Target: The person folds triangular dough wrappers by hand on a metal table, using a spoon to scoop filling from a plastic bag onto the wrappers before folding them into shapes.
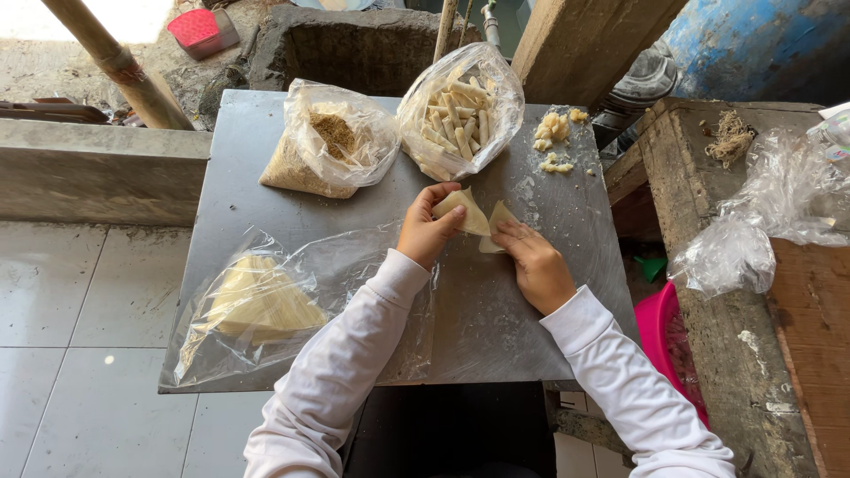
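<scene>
Table: a grey metal sheet table [266, 186] fills the middle of the view, with pale floor tiles to its left and a rough wooden bench [744, 354] to its right.
Blue drum: a scuffed blue drum [761, 44] stands at the top right, behind the bench.
Wrapper bag: a wide clear plastic bag [266, 305] lies flat on the near left part of the table, with a stack of pale triangular wrappers inside it.
Loose plastic: crumpled clear plastic [761, 221] lies on the bench, well apart from the hands.
Crumb bag: a clear bag of brown crumbs [323, 146] sits at the far left of the table.
Roll bag: an open clear bag of pale finger-shaped rolls [460, 111] sits just beside the crumb bag, at the far middle.
Pink basin: a pink basin [664, 341] shows below the table's right edge.
Left hand: the left hand [425, 230] is curled, its fingertips pinched on the upper edge of the pastry sheet.
Right hand: the right hand [536, 265] lies palm down, its fingers pressing the sheet's right fold onto the table.
Pastry sheet: the thin pale pastry sheet [474, 217], partly folded, is between both hands at the table's middle, just in front of the roll bag.
Filling bits: small yellow lumps [553, 133] lie scattered on the far right of the table.
</scene>
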